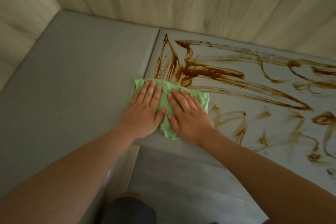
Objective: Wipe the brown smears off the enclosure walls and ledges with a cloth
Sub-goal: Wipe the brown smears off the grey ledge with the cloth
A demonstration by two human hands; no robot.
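You are pressing both hands flat on a green cloth that is lying on the grey ledge in front of you. Your left hand is resting on the left part of the cloth with its fingers straight and slightly spread, gripping nothing. Your right hand is lying just beside it on the right part, also flat with the fingers extended, thumb nearly touching the left thumb. The cloth is bunching a little between and around your palms, and its lower edge is hanging at the front lip of the ledge.

The cloth is sitting across the seam that is dividing the ledge into two panels. The left panel is showing plain grey. The right panel is carrying thick brown smears in long strokes and loops, running from the seam out to the right edge of the view; the nearest strokes are touching the top and right edges of the cloth.

Pale wood-grain walls are rising behind the ledge and at its left end, both looking unmarked where they are showing.
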